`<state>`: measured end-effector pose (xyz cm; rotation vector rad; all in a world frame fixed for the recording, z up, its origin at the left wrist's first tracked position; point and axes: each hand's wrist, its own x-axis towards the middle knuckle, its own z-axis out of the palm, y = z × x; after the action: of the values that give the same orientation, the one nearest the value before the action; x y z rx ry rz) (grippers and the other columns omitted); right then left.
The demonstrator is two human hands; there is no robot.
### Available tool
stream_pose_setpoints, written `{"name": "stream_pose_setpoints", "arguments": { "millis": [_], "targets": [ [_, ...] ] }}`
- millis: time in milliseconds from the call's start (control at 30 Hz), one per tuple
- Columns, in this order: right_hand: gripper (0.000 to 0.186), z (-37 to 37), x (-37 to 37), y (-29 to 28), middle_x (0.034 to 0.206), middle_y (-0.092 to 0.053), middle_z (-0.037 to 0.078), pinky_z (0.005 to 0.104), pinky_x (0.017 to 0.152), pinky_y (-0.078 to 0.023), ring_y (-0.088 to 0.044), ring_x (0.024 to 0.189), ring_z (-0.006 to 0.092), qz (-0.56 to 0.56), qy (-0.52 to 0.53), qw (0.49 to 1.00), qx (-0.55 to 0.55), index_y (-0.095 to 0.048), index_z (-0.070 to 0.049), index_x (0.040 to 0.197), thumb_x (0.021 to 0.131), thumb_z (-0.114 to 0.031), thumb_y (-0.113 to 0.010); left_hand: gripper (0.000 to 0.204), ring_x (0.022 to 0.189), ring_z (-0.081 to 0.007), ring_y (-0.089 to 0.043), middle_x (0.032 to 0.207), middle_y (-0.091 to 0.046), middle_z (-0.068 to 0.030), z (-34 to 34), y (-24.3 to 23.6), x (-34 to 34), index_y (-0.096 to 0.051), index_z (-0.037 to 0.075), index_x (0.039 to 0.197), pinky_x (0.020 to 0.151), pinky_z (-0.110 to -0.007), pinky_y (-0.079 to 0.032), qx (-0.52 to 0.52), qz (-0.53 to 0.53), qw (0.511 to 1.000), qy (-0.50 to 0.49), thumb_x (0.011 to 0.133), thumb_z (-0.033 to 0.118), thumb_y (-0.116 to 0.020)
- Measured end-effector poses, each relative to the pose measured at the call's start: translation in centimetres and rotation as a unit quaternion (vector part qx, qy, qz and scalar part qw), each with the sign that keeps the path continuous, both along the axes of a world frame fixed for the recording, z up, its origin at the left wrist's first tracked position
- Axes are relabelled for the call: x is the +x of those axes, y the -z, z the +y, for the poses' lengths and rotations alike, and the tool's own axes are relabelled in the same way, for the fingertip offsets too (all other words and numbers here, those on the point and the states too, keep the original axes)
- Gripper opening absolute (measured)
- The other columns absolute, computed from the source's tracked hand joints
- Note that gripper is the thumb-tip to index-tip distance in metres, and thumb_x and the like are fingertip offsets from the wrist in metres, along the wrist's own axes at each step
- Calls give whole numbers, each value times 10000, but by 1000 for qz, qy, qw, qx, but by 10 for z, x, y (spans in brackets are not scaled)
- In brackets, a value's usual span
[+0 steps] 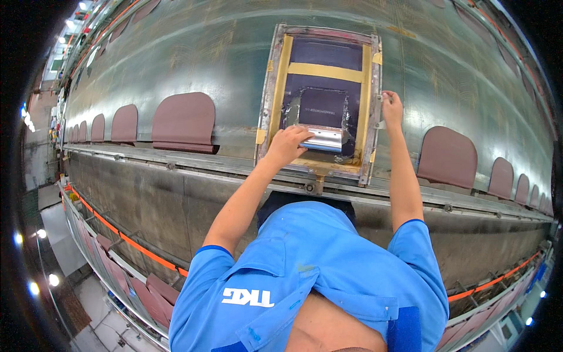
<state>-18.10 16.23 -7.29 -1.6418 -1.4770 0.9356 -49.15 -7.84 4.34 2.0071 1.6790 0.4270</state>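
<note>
A screen-printing frame [271, 88] lies on the long table in front of me, its dark mesh bordered and crossed by yellow tape. Near the mesh's lower end rests a metal squeegee [324, 139], and my left hand [285, 145] grips its left end. Right above the squeegee is a dark rectangular print area [321, 108] with a ragged, wet-looking border. My right hand [392, 110] is closed at the frame's right edge, above a small metal tab. Whether its fingers pinch the edge or something small is hidden.
Maroon rounded pieces [184, 120] line the table's near edge on the left, and another maroon piece [447, 157] heads the row on the right. A metal rail [234, 170] runs along that edge, with a bracket [319, 185] below the frame. Behind me stands another rack with an orange strip [126, 237].
</note>
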Motion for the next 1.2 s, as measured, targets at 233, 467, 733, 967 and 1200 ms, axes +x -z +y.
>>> {"name": "stream_pose_setpoints", "arguments": {
  "millis": [233, 467, 733, 967, 1200],
  "targets": [
    [217, -43, -60, -107, 821, -665, 78, 326, 705, -476, -599, 716, 190, -25, 24, 999, 9, -700, -71, 1116, 1002, -223, -595, 465, 1226, -279, -598, 1289, -662, -76, -61, -12, -23, -691, 136, 1201, 1017, -411, -501, 76, -27, 996, -41, 750, 35, -741],
    [212, -74, -256, -121, 765, -639, 79, 337, 643, -447, -550, 664, 148, 38, -29, 992, 120, -686, -67, 1126, 1013, -214, -584, 490, 1229, -287, -604, 1306, -663, -71, -91, -31, -201, -699, 141, 1212, 1023, -400, -507, 69, -30, 992, -101, 735, 48, -764],
    [217, -134, -455, -72, 688, -601, 64, 352, 587, -436, -541, 604, 161, 47, -5, 994, 96, -676, -68, 1099, 1030, -252, -583, 445, 1165, -290, -639, 1224, -702, -87, -130, -19, -398, -720, 121, 1164, 984, -404, -523, 56, 9, 994, -89, 726, 53, -758],
    [204, -157, -512, -63, 622, -551, 93, 379, 578, -429, -526, 564, 187, 25, 4, 998, 66, -662, -79, 1103, 1031, -251, -578, 530, 1230, -264, -623, 1301, -682, -76, -151, -10, -461, -708, 160, 1240, 1010, -383, -512, 25, 34, 997, -70, 721, 73, -777],
    [185, -153, -525, -45, 648, -572, 140, 428, 601, -442, -559, 575, 285, -26, 16, 998, 55, -653, -109, 1137, 1023, -232, -575, 571, 1219, -254, -643, 1252, -713, -44, -182, 5, -477, -720, 172, 1205, 942, -389, -524, 75, 39, 995, -49, 654, 72, -829]
  ]
}}
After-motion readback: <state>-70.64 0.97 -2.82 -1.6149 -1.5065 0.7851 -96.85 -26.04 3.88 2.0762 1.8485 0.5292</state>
